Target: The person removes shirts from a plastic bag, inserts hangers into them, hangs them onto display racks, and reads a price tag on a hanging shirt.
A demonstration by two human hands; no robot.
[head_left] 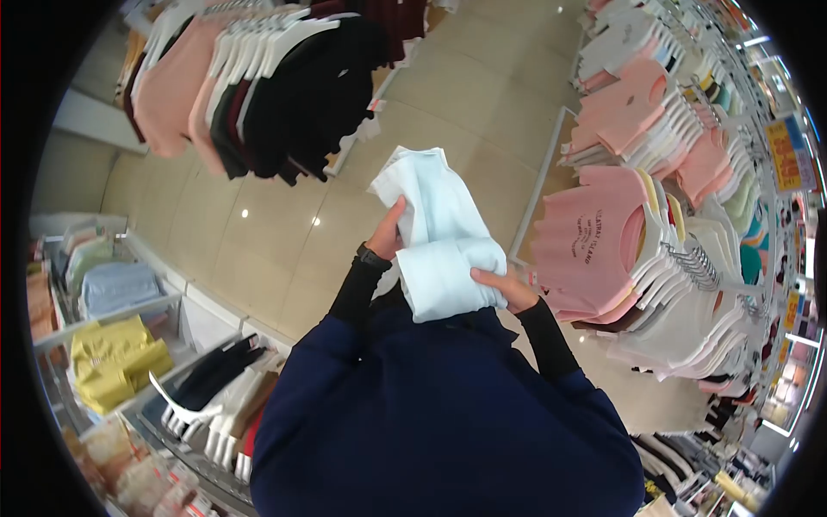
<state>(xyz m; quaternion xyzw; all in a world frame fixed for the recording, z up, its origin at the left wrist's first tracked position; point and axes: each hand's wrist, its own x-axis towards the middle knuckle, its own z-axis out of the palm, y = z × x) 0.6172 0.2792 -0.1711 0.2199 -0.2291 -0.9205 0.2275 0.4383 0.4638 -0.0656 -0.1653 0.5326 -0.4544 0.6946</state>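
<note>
Pale-blue cloth [441,205], part-folded, held in the air above the floor [280,250]. Left hand [388,227] grips its left edge; right hand [511,288] pinches the lower fold. Probably light, limp, not fragile — best held by fold and edge together, against sagging.

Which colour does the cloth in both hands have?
The cloth is pale blue, as the head view shows.

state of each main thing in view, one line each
Pale blue cloth: partly folded, held up
Left hand: gripping the cloth
Right hand: gripping the cloth
Yellow garment: folded
Light blue garment: folded
Pink lettered shirt: hanging
Black top: hanging
</note>
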